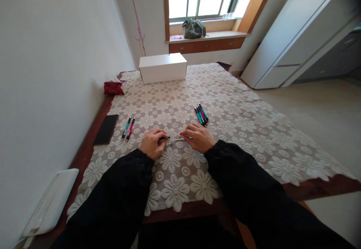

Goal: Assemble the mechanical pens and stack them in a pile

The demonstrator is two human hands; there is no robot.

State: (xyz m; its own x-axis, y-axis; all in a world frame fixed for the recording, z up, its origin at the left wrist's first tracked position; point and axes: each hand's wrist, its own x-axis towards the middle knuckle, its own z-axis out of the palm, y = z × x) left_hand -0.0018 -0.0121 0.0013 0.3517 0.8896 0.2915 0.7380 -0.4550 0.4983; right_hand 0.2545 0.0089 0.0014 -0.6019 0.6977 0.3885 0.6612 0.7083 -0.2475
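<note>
White box (163, 68) at frame top centre; red tissue pack (114, 87) to its left; dark phone (106, 129) at the left table edge. Two pens (128, 128) lie left of the hands, a pen cluster (201, 114) just above the right hand. Left hand (152, 143) curled, fingers closed on the dark end of a thin pen part (177, 139); right hand (199, 137) pinches its other end. Both forearms rest low on the lace tablecloth (254, 129), at frame centre.

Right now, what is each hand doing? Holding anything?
Left hand: closed on the dark end of a pen part.
Right hand: closed on the other end, a thin refill showing between the hands.
</note>
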